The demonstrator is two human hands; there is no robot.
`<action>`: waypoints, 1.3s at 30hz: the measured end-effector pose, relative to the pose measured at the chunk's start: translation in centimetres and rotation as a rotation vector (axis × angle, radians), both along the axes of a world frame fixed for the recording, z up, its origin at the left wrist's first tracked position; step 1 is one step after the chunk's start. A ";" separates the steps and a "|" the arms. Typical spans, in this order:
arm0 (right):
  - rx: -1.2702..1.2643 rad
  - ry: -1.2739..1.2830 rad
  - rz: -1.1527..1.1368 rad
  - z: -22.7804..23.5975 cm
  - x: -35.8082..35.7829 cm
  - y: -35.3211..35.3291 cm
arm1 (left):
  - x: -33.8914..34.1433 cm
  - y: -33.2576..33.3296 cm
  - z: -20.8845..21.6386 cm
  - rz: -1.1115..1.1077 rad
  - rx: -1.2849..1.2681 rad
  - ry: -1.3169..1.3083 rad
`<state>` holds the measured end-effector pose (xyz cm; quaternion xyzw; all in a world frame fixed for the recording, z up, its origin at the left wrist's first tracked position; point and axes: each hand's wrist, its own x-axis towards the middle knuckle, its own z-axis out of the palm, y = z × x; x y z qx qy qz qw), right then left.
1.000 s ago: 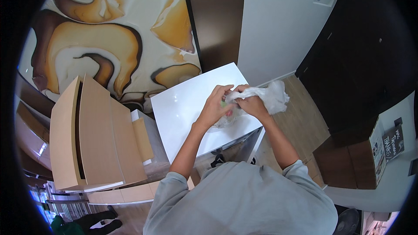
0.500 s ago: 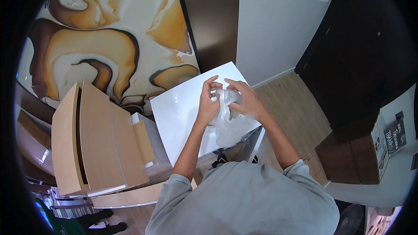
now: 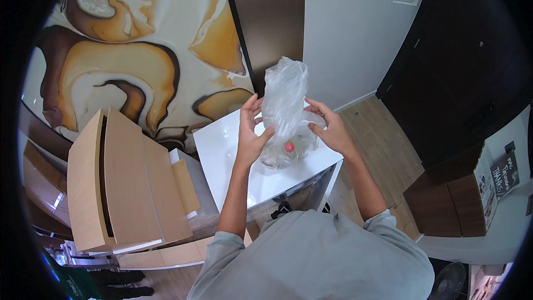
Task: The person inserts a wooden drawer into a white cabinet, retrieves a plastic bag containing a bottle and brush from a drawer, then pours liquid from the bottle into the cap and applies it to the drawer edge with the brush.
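Note:
A crumpled, translucent plastic bag [image 3: 285, 97] rises upright between my hands, its lower part spread over the white tabletop. Inside or under the clear plastic, a small red item [image 3: 288, 146] shows through among pale contents that I cannot make out. On the bag's left side my left hand [image 3: 252, 131] is open, fingers apart and slightly curled, with its thumb close against the plastic. My right hand [image 3: 331, 129] is at the bag's right side, a fold of clear plastic between its thumb and fingers.
The bag lies on a small white table [image 3: 219, 147]. Left of it stand light wood cabinets [image 3: 136, 180]; a large swirled panel [image 3: 127, 50] covers the wall beyond. A dark brown cabinet [image 3: 444, 203] and a dark door [image 3: 461, 72] are on the right. Someone's dark legs [image 3: 119, 283] show at lower left.
The bag's loose upper part, earlier hanging toward me over the near table edge, now stands up away from me. My hands have moved apart, and the red item has come into view.

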<state>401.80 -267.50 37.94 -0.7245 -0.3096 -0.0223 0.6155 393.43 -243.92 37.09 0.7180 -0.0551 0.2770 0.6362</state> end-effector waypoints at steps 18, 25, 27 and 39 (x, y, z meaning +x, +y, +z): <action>0.257 -0.297 0.183 11.9 -2.1 -3.3 | 0.0 1.3 5.9 0.098 -0.014 -0.035; -0.443 -0.104 -0.025 14.0 1.8 0.1 | -1.7 0.1 8.1 0.104 0.121 -0.252; -0.345 -0.218 -0.232 15.8 3.8 -0.3 | -2.6 0.6 8.2 0.130 0.075 -0.247; -0.802 -0.337 0.582 11.9 2.2 5.5 | -3.1 -1.3 8.8 -0.043 0.178 -0.309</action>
